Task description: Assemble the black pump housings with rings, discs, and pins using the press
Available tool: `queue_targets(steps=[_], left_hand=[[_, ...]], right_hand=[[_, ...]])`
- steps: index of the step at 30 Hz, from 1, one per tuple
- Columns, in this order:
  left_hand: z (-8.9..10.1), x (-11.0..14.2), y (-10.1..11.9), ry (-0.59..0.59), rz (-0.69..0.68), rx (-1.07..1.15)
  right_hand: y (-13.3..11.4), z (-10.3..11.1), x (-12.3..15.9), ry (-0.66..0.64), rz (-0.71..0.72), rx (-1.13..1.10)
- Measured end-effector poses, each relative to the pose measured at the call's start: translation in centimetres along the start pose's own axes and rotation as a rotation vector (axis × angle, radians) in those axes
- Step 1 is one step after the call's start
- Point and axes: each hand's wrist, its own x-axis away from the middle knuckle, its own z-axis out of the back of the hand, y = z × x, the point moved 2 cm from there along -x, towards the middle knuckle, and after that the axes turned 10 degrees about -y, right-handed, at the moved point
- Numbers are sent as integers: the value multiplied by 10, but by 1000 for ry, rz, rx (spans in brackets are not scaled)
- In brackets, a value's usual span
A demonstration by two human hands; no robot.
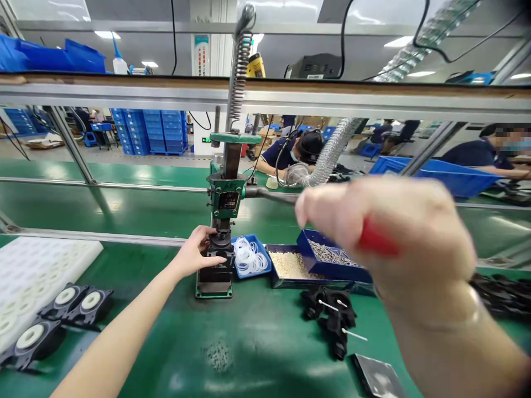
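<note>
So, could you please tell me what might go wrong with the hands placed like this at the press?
1. The left hand holds the black part right under the ram of the hand press while the right hand grips its red-handled lever; fingers could get pinched.
2. The right forearm hangs over the bin of metal pins and might knock it.

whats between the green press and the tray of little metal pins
In the head view, between the green hand press and the blue tray of metal pins sit a small blue tray of white rings, then a tray of pale bits.
</note>
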Motion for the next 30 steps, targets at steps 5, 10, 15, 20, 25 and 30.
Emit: queue_targets(steps=[5, 10, 15, 20, 25, 30], left_hand=[[2, -7, 1, -45, 15, 22], [1, -7, 0, -41, 18, 6], [3, -11, 6, -20, 64, -37], [5, -2, 19, 70, 94, -115], [-38, 55, 14, 86, -2, -311], [-122, 99, -23, -148, 46, -244]], right_hand=[[3, -52, 70, -66, 8, -131], [16, -81, 84, 146, 26, -146], [17, -77, 80, 202, 102, -106], [6, -32, 33, 153, 188, -94], [29, 21, -25, 353, 40, -143], [111, 48, 26, -31, -575, 158]])
